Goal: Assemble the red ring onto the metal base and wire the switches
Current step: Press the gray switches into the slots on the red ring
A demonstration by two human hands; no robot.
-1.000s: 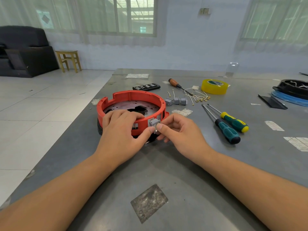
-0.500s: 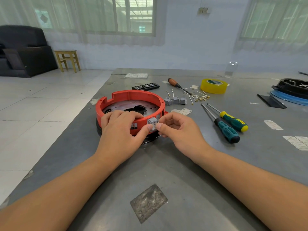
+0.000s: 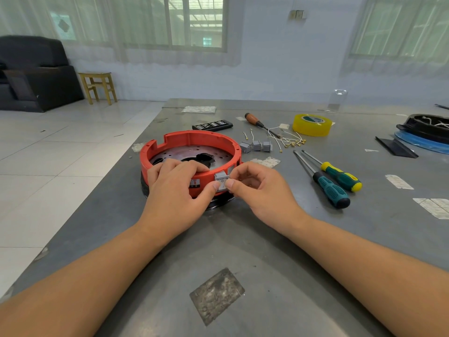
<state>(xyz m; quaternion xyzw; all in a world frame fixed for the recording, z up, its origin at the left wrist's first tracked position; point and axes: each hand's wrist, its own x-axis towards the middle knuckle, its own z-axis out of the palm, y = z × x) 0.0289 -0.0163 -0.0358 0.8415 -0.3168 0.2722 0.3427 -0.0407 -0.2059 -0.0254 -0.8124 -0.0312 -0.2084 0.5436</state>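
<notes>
Red ring [image 3: 194,139] on metal base [image 3: 184,154] at frame centre, left hand [image 3: 175,190] gripping its near wall, right hand [image 3: 257,188] pinching grey switch [image 3: 221,181] there

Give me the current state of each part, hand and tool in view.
red ring: seated on the metal base
grey switch: at the ring's near wall, pinched by both hands
left hand: fingers over the rim
right hand: pinching the switch
three spare switches: loose on the table
two screwdrivers: lying unused

Only "O" legible, on the grey switch [image 3: 221,181]
</notes>
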